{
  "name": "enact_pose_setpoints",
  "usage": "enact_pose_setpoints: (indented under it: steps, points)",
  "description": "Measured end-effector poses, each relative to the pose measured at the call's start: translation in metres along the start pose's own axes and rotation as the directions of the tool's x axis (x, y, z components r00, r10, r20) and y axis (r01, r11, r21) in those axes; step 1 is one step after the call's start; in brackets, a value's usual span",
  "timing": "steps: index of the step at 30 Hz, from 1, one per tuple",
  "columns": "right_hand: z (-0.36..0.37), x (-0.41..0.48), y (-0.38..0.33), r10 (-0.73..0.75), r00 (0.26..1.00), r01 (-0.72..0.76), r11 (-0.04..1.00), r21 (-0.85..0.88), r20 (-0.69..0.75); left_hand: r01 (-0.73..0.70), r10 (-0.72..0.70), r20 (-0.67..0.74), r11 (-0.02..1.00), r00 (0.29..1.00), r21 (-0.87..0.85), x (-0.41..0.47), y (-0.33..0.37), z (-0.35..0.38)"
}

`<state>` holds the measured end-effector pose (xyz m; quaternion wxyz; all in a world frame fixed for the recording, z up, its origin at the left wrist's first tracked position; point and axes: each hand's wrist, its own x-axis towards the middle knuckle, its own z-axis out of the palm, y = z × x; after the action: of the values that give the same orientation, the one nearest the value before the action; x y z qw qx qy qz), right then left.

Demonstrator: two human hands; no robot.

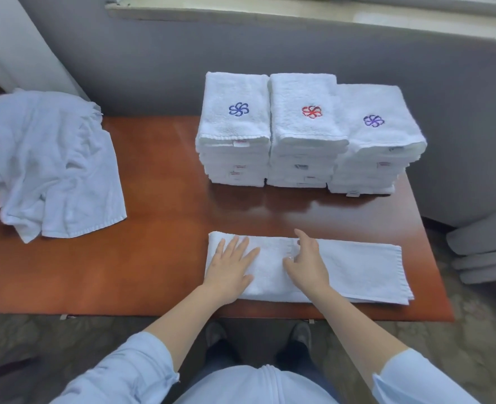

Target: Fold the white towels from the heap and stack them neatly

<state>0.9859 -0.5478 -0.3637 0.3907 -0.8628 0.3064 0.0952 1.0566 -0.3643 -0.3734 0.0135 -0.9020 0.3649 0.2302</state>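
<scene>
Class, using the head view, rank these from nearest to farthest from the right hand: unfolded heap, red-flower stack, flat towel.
1. flat towel, under the right hand.
2. red-flower stack, straight behind, at the table's back.
3. unfolded heap, far left.

1. Glossy reddish-brown wooden table [165, 258], viewed from its near long edge.
2. Far left: heap of crumpled white towels [51, 164], one hemmed corner spread flat towards the middle of the tabletop.
3. Far right: three piles of folded white towels, side by side and touching. Left stack [235, 129] topped with a blue embroidered flower, middle stack [305, 126] with a red one, right stack [377, 141] with a purple one, set slightly nearer.
4. Near edge, right of centre: white towel strip [363, 272], folded lengthwise, flat, parallel to the edge, well apart from heap and stacks.
</scene>
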Motion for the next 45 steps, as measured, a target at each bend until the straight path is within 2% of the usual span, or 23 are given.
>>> enact_pose_setpoints:
  steps: [2, 4, 7, 9, 16, 25, 29, 32, 35, 38, 41, 45]
  points:
    - [-0.001, -0.003, 0.003, -0.177, 0.984, 0.164, 0.955, -0.248, -0.030, -0.026, 0.026, 0.030, 0.999, 0.999, 0.026, 0.003, -0.004, 0.003]
    - [0.002, -0.004, 0.008, -0.277, 0.956, 0.294, 0.877, -0.381, 0.100, -0.055, 0.054, 0.054, 0.998, 0.997, 0.031, 0.005, -0.010, 0.007]
    - [0.013, -0.006, 0.019, -0.198, 0.924, 0.333, 0.836, -0.437, 0.327, -0.081, 0.079, 0.081, 0.996, 0.994, 0.023, 0.007, -0.017, 0.013]
    - [0.020, -0.005, 0.025, -0.172, 0.912, 0.345, 0.813, -0.469, 0.373, -0.086, 0.083, 0.090, 0.996, 0.992, 0.031, 0.009, -0.018, 0.016]
    - [0.030, 0.007, 0.021, -0.187, 0.899, 0.373, 0.802, -0.468, 0.395, -0.058, 0.054, 0.091, 0.997, 0.994, 0.041, 0.010, -0.029, 0.016]
    - [0.066, 0.012, -0.026, -0.233, 0.875, 0.426, 0.785, -0.450, 0.424, 0.026, -0.034, 0.125, 0.998, 0.992, 0.063, -0.009, -0.080, 0.011]
    - [0.058, 0.009, -0.027, -0.236, 0.864, 0.437, 0.789, -0.431, 0.444, 0.038, -0.047, 0.139, 0.997, 0.989, 0.063, -0.004, -0.079, 0.008]
    - [0.038, 0.005, -0.014, -0.231, 0.846, 0.429, 0.829, -0.358, 0.481, 0.074, -0.082, 0.149, 0.996, 0.985, 0.059, 0.000, -0.069, 0.002]
    - [0.010, 0.003, -0.001, -0.213, 0.882, 0.347, 0.896, -0.275, 0.420, 0.078, -0.080, 0.109, 0.997, 0.991, 0.025, 0.006, -0.051, -0.006]
    - [-0.019, 0.000, 0.012, -0.201, 0.959, 0.241, 0.949, -0.202, 0.198, 0.028, -0.028, 0.002, 0.998, 1.000, -0.054, 0.015, -0.021, -0.014]
    - [-0.046, 0.001, 0.030, -0.140, 0.990, 0.140, 0.980, -0.140, 0.010, -0.038, 0.032, -0.052, 0.990, 0.998, -0.137, 0.024, 0.017, -0.015]
    - [-0.075, 0.006, 0.061, -0.007, 0.998, 0.000, 0.992, -0.123, -0.061, -0.108, 0.095, -0.072, 0.974, 0.993, -0.198, 0.037, 0.062, -0.012]
